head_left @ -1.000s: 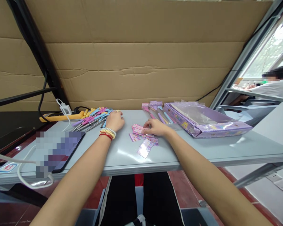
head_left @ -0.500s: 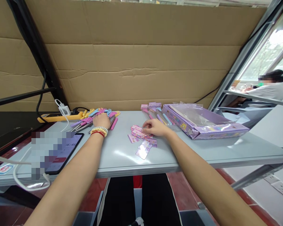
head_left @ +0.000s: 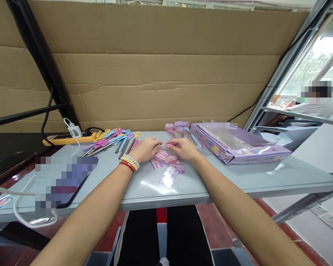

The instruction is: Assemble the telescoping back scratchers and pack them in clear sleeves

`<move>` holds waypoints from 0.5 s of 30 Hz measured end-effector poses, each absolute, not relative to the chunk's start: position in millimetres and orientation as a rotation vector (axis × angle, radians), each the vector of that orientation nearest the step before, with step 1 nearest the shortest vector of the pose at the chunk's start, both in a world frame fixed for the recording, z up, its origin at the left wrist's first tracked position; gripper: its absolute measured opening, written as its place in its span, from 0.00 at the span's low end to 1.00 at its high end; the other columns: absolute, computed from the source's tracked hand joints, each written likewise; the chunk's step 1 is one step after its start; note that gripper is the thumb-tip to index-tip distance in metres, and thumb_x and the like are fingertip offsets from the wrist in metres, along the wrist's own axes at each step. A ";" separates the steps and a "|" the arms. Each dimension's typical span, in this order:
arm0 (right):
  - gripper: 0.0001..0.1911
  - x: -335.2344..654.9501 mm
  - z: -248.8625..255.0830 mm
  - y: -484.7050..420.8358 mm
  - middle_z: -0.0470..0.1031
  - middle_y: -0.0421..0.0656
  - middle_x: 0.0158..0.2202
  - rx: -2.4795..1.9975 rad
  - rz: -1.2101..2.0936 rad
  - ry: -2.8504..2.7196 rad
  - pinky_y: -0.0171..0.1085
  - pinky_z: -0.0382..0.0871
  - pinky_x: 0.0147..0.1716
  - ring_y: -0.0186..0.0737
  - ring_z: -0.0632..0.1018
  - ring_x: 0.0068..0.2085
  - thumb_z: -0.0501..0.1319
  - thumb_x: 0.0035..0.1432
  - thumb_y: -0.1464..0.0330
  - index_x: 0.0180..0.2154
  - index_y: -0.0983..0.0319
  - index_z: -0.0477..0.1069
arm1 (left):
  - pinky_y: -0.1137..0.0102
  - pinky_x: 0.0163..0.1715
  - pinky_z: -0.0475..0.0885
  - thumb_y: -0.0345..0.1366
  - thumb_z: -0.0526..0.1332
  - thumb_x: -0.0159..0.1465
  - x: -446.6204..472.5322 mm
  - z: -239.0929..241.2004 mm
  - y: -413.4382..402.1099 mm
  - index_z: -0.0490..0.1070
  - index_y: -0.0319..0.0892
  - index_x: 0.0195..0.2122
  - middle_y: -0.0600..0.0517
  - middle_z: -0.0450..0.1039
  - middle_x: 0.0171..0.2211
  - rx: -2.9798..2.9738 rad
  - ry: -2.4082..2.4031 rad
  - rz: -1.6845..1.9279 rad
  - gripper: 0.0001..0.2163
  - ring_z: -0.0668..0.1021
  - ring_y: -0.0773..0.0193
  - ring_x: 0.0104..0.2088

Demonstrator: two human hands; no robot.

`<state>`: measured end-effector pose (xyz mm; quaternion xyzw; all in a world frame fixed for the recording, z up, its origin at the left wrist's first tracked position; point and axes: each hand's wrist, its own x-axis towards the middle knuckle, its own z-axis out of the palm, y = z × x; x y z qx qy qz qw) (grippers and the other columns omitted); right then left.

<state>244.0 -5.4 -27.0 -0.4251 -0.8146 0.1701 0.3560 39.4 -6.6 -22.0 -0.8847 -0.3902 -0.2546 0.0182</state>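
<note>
My left hand [head_left: 146, 148], with bracelets on its wrist, is closed in a pinch near the middle of the table. My right hand [head_left: 183, 148] pinches opposite it. A thin back scratcher [head_left: 166, 145] with a pink part spans the fingertips of both; its ends are mostly hidden. Just below the hands lies a loose pile of small pink and purple printed cards [head_left: 163, 157], with a paler card [head_left: 169, 176] in front. Left of my left hand, several back scratchers [head_left: 111, 141] with coloured hand-shaped heads and metal rods are heaped together.
Several carded back scratchers [head_left: 180, 129] lie behind my right hand, beside a purple box [head_left: 238, 144] with clear plastic. On the left are a yellow-cased device [head_left: 72, 138], a white charger [head_left: 75, 129] with cable, and a phone [head_left: 72, 188]. Cardboard [head_left: 166, 70] walls the back.
My left hand has moved right from the heap of back scratchers to meet my right hand. A thin back scratcher now spans both hands, and my right hand has lifted slightly off the cards.
</note>
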 end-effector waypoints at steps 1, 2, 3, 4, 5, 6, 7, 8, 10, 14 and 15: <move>0.12 242.9 -26.8 -5.7 0.77 0.45 0.30 -1.090 0.505 -2.072 0.36 0.67 0.32 0.38 0.75 0.32 0.59 0.56 0.63 0.34 0.63 0.76 | 0.68 0.45 0.68 0.36 0.52 0.65 39.9 -21.4 -7.8 0.74 0.42 0.46 0.47 0.76 0.41 -2.736 -1.223 -0.792 0.14 0.76 0.60 0.43; 0.12 241.9 -26.5 -5.9 0.76 0.44 0.26 -1.072 0.581 -2.018 0.35 0.66 0.29 0.37 0.74 0.29 0.60 0.54 0.61 0.33 0.64 0.75 | 0.68 0.44 0.68 0.38 0.53 0.65 39.8 -20.7 -8.5 0.74 0.42 0.45 0.47 0.76 0.41 -2.716 -1.245 -0.792 0.14 0.76 0.60 0.43; 0.13 241.2 -26.0 -6.0 0.75 0.43 0.24 -1.050 0.664 -1.944 0.34 0.65 0.26 0.35 0.73 0.25 0.62 0.52 0.60 0.32 0.64 0.74 | 0.68 0.44 0.68 0.40 0.54 0.65 39.2 -20.0 -8.8 0.75 0.42 0.45 0.47 0.77 0.40 -2.690 -1.276 -0.786 0.14 0.76 0.59 0.43; 0.15 240.9 -25.2 -6.0 0.73 0.42 0.22 -1.027 0.746 -1.856 0.34 0.64 0.23 0.34 0.71 0.22 0.64 0.50 0.58 0.31 0.64 0.73 | 0.68 0.43 0.68 0.42 0.54 0.65 38.5 -19.3 -8.8 0.75 0.43 0.44 0.47 0.77 0.40 -2.663 -1.312 -0.775 0.14 0.76 0.59 0.42; 0.17 240.9 -24.3 -5.9 0.73 0.41 0.20 -0.998 0.818 -1.760 0.33 0.62 0.20 0.32 0.69 0.20 0.66 0.47 0.56 0.30 0.64 0.72 | 0.68 0.41 0.67 0.43 0.53 0.65 37.8 -18.7 -8.6 0.75 0.43 0.42 0.48 0.77 0.39 -2.636 -1.353 -0.764 0.14 0.77 0.59 0.41; 0.19 241.1 -23.2 -5.8 0.72 0.40 0.20 -0.965 0.874 -1.663 0.32 0.61 0.19 0.31 0.68 0.19 0.68 0.44 0.55 0.29 0.63 0.71 | 0.68 0.40 0.67 0.43 0.52 0.66 37.4 -18.2 -8.5 0.76 0.44 0.41 0.48 0.78 0.38 -2.611 -1.392 -0.758 0.14 0.77 0.59 0.40; 0.21 241.4 -22.1 -5.5 0.72 0.40 0.20 -0.929 0.918 -1.572 0.32 0.59 0.17 0.30 0.67 0.18 0.69 0.42 0.54 0.29 0.63 0.70 | 0.68 0.38 0.67 0.44 0.51 0.66 37.4 -17.8 -8.5 0.76 0.44 0.39 0.49 0.78 0.36 -2.593 -1.421 -0.760 0.15 0.77 0.59 0.39; 0.22 241.5 -21.0 -5.2 0.72 0.40 0.20 -0.890 0.952 -1.493 0.31 0.58 0.16 0.29 0.67 0.18 0.70 0.41 0.53 0.28 0.63 0.70 | 0.69 0.36 0.66 0.45 0.50 0.67 37.9 -17.4 -8.6 0.76 0.45 0.38 0.49 0.78 0.35 -2.583 -1.436 -0.770 0.16 0.77 0.60 0.37; 0.23 241.2 -19.5 -4.0 0.72 0.39 0.21 -0.821 0.998 -1.384 0.31 0.57 0.15 0.28 0.66 0.18 0.70 0.39 0.51 0.28 0.63 0.69 | 0.69 0.33 0.64 0.46 0.48 0.68 39.9 -16.0 -9.3 0.75 0.45 0.37 0.50 0.77 0.32 -2.574 -1.440 -0.798 0.18 0.77 0.60 0.35; 0.25 242.2 -17.2 1.5 0.69 0.38 0.20 -0.771 0.966 -1.271 0.31 0.55 0.14 0.28 0.64 0.17 0.70 0.37 0.48 0.25 0.62 0.66 | 0.67 0.34 0.62 0.45 0.48 0.68 39.7 -9.0 -8.8 0.74 0.46 0.37 0.50 0.76 0.31 -2.493 -1.502 -0.753 0.17 0.76 0.58 0.35; 0.26 245.2 -15.6 3.5 0.68 0.38 0.20 -0.766 0.936 -1.228 0.31 0.54 0.14 0.28 0.64 0.18 0.70 0.37 0.48 0.25 0.61 0.66 | 0.66 0.36 0.62 0.44 0.48 0.68 36.7 -6.6 -7.5 0.74 0.46 0.37 0.49 0.76 0.32 -2.449 -1.516 -0.743 0.16 0.76 0.58 0.37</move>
